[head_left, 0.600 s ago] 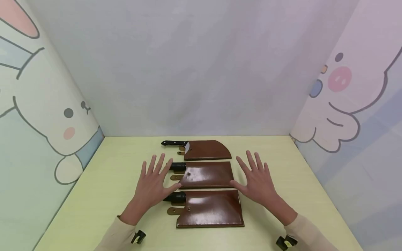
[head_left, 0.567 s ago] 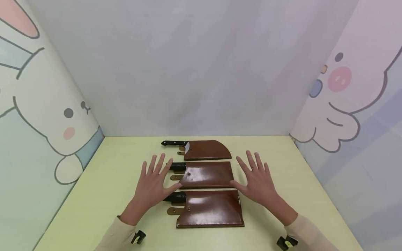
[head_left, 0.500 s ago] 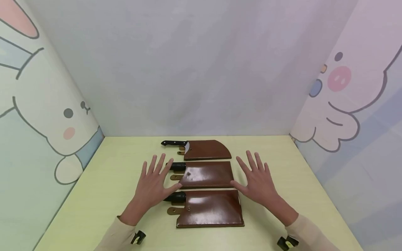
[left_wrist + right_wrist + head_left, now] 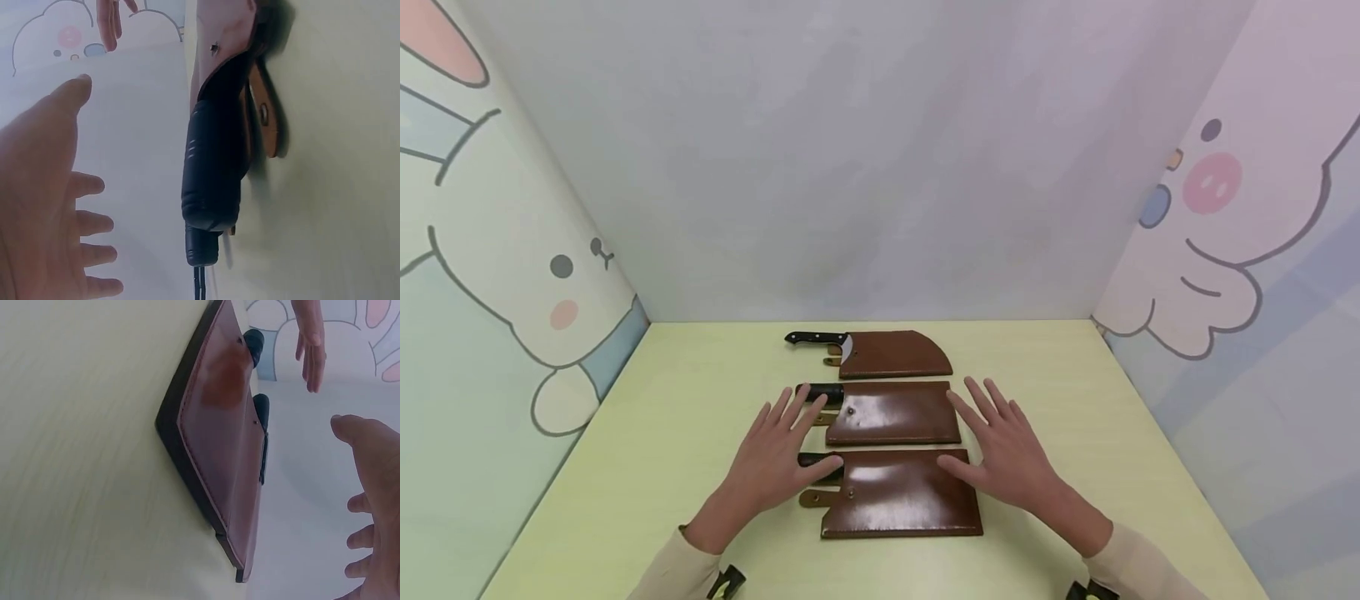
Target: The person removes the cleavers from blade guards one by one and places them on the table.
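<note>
My left hand [image 4: 770, 465] and right hand [image 4: 1011, 454] spread over ends of three brown sheaths [image 4: 895, 414] on the surface [image 4: 685, 408]; knife blades hidden inside, bar a sliver [image 4: 847, 347] at the farthest; left thumb [image 4: 820, 471] part-covers nearest handle [image 4: 811, 457]

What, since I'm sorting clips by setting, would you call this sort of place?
Probably a staged booth rather than a kitchen: a pale table boxed in by a back wall and cartoon-printed side walls, with three sheathed knives in a row.

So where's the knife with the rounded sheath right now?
In the head view, the knife with the rounded sheath lies at the far side of the table, just beyond the middle sheathed knife, its black handle pointing left.
</note>
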{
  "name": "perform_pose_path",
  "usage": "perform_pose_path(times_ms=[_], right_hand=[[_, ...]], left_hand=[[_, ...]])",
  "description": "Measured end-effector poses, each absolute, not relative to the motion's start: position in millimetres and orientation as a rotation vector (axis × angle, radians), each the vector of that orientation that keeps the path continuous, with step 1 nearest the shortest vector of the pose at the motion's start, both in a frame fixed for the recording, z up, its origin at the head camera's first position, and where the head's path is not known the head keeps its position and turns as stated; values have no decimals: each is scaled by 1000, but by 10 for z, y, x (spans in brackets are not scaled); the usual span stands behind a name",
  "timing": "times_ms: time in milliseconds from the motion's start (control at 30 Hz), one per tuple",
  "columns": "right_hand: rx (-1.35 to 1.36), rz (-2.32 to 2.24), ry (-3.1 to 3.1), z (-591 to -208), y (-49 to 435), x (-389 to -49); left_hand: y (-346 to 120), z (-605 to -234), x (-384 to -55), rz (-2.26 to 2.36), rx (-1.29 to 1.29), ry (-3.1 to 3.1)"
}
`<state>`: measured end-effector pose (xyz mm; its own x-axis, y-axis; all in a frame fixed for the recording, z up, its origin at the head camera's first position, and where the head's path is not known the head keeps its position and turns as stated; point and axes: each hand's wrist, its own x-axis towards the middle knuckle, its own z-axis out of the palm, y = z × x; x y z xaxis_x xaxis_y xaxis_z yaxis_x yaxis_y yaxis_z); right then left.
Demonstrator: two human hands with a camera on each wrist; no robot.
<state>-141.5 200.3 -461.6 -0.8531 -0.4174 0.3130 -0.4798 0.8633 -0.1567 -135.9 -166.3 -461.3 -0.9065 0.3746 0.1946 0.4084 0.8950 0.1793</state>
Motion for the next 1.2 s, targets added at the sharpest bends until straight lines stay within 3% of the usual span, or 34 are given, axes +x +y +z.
perform_pose_path(times_ms=[567, 1200], right_hand=[[933, 399, -2783, -4970, 2001, -1178], [1099, 319, -2790, -5204, 2079, -1089]], left_hand=[[-1793, -4851, -1202, -466, -725, -2984], [-1882, -5045, -1262, -660, -754, -2999]])
